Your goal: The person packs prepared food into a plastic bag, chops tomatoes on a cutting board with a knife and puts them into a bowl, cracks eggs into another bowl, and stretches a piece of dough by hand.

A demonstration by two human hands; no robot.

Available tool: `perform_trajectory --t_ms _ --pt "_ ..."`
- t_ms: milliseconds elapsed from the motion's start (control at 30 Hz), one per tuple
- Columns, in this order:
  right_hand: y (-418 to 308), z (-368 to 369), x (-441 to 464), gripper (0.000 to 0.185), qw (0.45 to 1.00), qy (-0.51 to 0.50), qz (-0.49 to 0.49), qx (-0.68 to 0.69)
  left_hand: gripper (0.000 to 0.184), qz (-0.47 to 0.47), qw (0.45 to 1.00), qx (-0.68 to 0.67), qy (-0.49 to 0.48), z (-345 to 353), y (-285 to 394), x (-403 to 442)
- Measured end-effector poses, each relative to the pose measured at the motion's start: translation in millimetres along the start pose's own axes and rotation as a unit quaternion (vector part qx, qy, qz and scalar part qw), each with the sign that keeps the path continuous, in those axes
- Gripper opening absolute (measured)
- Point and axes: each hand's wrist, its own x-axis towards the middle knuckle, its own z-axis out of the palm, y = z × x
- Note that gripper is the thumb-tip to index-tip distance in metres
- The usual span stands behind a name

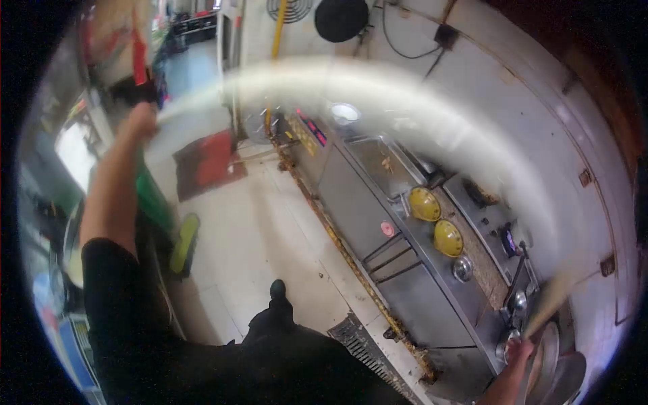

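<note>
A long pale rope of dough [324,73], smeared by motion, sweeps in a high arc from one side of the view to the other. Its left end runs to my left hand [140,121], raised with the arm stretched out, fingers closed. At lower right, my right hand [518,351] is closed around the other end, beside a round pan [545,361] and the steel counter. Below the arc, two yellow bowls [424,204] [448,237] and a small steel bowl [462,268] stand on the counter. Motion blur hides the finer strands of the dough.
The steel counter [364,196] runs along the right, with a rusty pipe [324,226] along its foot. A floor drain grate [368,351] lies near my feet. On the left are a red mat [212,165], a green-yellow brush head [183,243] and a green bag [152,199].
</note>
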Motion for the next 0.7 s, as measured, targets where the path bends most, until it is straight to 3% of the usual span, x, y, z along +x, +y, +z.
perform_trajectory --t_ms 33,67,133,200,233,267,300,333,367,400,433,467,500,533,567,633,700 --pt "-11.0 26.2 -28.5 0.025 0.974 -0.017 -0.062 -0.218 0.027 -0.004 0.997 -0.013 0.074 34.6 -35.7 13.6" --pt "-46.3 33.2 -48.6 0.026 0.993 -0.047 -0.035 -0.100 0.027 -0.005 0.990 -0.022 0.142 55.0 -74.7 26.0" --pt "-100.6 15.6 -49.7 0.029 0.985 -0.083 0.037 0.144 0.025 -0.009 0.994 0.044 0.102 -57.0 -69.3 -10.2" --pt "-198.4 65.7 -176.9 0.032 0.925 -0.357 -0.120 0.053 0.025 -0.163 0.948 -0.253 0.106 -131.6 -38.4 -52.2" --pt "-191.8 14.3 -115.8 0.037 0.987 -0.044 -0.039 0.153 0.025 -0.159 0.949 -0.252 0.107 -127.6 -43.0 -57.3" --pt "-187.4 9.0 -125.2 0.041 0.980 -0.120 -0.113 0.110 0.026 -0.051 0.992 -0.025 0.114 -109.8 -58.7 -54.8" --pt "-156.2 -42.3 -93.5 0.042 0.981 -0.172 -0.068 0.064 0.027 0.057 0.970 0.203 0.118 -104.6 -64.3 -61.5" --pt "-118.3 -86.2 -59.2 0.044 0.974 -0.223 -0.021 0.018 0.033 0.033 0.990 0.119 0.070 -112.9 -23.9 -107.7" --pt "-95.1 -76.0 -70.7 0.046 0.974 -0.007 -0.036 -0.225 0.034 0.048 0.998 -0.027 -0.043 -106.9 -15.9 -119.9" --pt "-77.4 -74.4 -85.2 0.048 0.878 -0.019 -0.154 -0.453 0.034 0.052 0.997 -0.027 -0.044 -94.5 -24.2 -102.9" --pt "-117.9 -5.4 -168.9 0.047 0.979 0.014 -0.081 -0.185 0.028 0.123 0.986 0.108 0.038 -75.0 -50.3 -64.3" --pt "-173.4 87.7 -278.7 0.047 0.990 0.080 -0.044 0.111 0.027 0.191 0.944 0.239 0.122 -66.5 -60.0 -47.2" --pt "-163.8 6.1 -208.5 0.045 0.985 -0.111 -0.059 0.114 0.027 0.071 0.989 0.056 0.114 -115.1 -24.1 -60.1" --pt "-155.2 -72.1 -141.4 0.044 0.946 -0.299 -0.067 0.109 0.029 -0.053 0.985 -0.129 0.097 -178.4 21.1 -83.5" --pt "-186.7 -62.0 -157.6 0.041 0.987 -0.017 0.044 0.155 0.029 -0.048 0.986 -0.128 0.096 -201.3 39.6 -92.1" --pt "-156.4 -119.5 -116.8 0.039 0.989 0.028 0.040 0.140 0.028 -0.024 0.970 -0.084 0.225 -220.6 65.1 -98.9" --pt "-137.5 -147.6 -91.4 0.039 0.989 0.069 0.029 0.127 0.028 0.006 0.980 -0.037 0.194 -162.8 53.4 -71.9"
